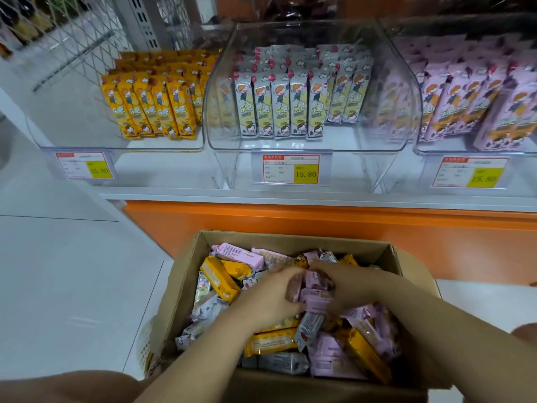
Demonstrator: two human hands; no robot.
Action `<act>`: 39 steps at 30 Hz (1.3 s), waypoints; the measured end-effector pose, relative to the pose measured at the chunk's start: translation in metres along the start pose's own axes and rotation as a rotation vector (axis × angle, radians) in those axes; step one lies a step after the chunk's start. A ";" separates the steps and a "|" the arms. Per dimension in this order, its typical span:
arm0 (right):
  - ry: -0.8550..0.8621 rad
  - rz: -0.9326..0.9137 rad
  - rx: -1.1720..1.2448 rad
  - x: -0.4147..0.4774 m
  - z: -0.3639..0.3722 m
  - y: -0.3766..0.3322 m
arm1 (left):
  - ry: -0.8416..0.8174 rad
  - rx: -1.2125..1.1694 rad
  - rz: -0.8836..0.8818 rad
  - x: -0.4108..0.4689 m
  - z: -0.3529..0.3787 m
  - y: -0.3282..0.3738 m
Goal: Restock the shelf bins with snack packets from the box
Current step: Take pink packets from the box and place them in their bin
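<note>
Your left hand (pixel 270 298) and right hand (pixel 351 286) blur over the pink packets (pixel 315 298); you cannot tell their grip. The edge cuts the right bin (pixel 479 153).

Three clear plastic shelf bins stand far: left bin (pixel 116 145), middle bin (pixel 305 146), right bin (pixel 465 152). Three red-and-yellow price labels hang below them: left label (pixel 84 165), middle label (pixel 291 169), right label (pixel 470 172). Five orange-yellow upright packets (pixel 151 109) front the left bin and five white-and-yellow upright packets (pixel 280 109) the middle one. The pink upright packets (pixel 453 106) on the right are too blurred to count. One brown cardboard box (pixel 186 283) sits near, its loose snack packets (pixel 220 277) too heaped to count. Two hands: left hand (pixel 273 298), right hand (pixel 348 286).
</note>
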State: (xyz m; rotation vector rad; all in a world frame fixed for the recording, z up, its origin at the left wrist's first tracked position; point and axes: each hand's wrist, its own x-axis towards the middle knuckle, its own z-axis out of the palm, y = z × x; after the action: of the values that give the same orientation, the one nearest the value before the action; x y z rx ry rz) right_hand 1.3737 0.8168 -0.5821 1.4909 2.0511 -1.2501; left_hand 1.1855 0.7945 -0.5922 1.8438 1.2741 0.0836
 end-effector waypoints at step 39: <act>1.277 -0.349 0.008 -0.250 -0.147 -0.010 | 0.535 0.065 0.776 0.002 -0.116 0.269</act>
State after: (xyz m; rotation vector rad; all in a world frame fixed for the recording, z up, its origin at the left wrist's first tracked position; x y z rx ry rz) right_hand 1.5003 0.7792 -0.3240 2.3358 3.1217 -0.2694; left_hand 1.3249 0.8401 -0.3384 2.3667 0.8079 1.0150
